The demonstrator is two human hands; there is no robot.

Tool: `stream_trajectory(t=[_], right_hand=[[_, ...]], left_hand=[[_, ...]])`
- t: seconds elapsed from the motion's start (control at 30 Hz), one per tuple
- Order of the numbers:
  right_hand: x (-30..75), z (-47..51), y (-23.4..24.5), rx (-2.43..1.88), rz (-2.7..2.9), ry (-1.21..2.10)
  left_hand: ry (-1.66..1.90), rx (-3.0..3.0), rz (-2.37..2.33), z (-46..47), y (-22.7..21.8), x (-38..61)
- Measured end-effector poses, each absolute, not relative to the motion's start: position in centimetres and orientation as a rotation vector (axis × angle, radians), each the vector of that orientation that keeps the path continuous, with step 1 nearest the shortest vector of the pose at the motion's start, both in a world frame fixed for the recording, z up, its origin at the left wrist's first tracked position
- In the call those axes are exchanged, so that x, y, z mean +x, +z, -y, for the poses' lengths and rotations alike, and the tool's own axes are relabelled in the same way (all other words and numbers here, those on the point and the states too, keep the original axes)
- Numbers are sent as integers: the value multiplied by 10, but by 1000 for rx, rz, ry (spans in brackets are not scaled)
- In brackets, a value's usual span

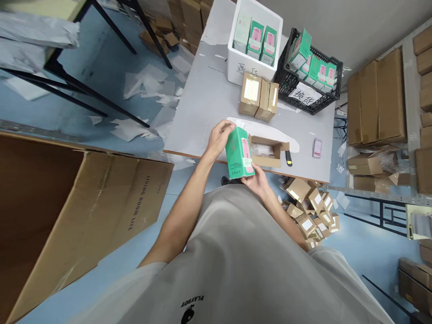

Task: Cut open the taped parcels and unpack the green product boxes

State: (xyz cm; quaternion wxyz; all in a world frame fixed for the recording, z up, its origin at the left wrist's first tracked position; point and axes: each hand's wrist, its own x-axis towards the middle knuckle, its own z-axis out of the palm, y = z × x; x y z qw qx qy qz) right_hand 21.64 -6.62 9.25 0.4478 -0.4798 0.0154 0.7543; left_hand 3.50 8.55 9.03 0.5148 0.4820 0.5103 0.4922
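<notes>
Both my hands hold a green product box (239, 154) with a pink picture on its front, just above the near edge of the grey table (209, 103). My left hand (220, 136) grips its top end with curled fingers. My right hand (255, 176) cups its bottom end from below. Right behind the green box lies an open small cardboard carton (266, 151) on a white sheet (259, 128).
Two sealed brown cartons (258, 96) stand mid-table. A white foam bin (254, 38) and a black crate (310, 74) at the far edge hold more green boxes. A black knife (289, 157) and a small pink item (317, 147) lie at right. Large cardboard box (67, 211) at left; several small cartons (312, 211) on the floor.
</notes>
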Motion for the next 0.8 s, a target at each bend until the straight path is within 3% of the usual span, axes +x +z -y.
stream_trajectory(t=[0.4,0.6,0.8], right_hand=[[214,38,45,-1433,709,1667],[249,-19,46,-1581,1438,1040],[274,-38,55,-1396,1911,529]], left_hand=[[1288,1264,-1156,-67,83,43],[1377,1259,-1343,-17,89,30],[1330,1295,-1502,33,76,12]])
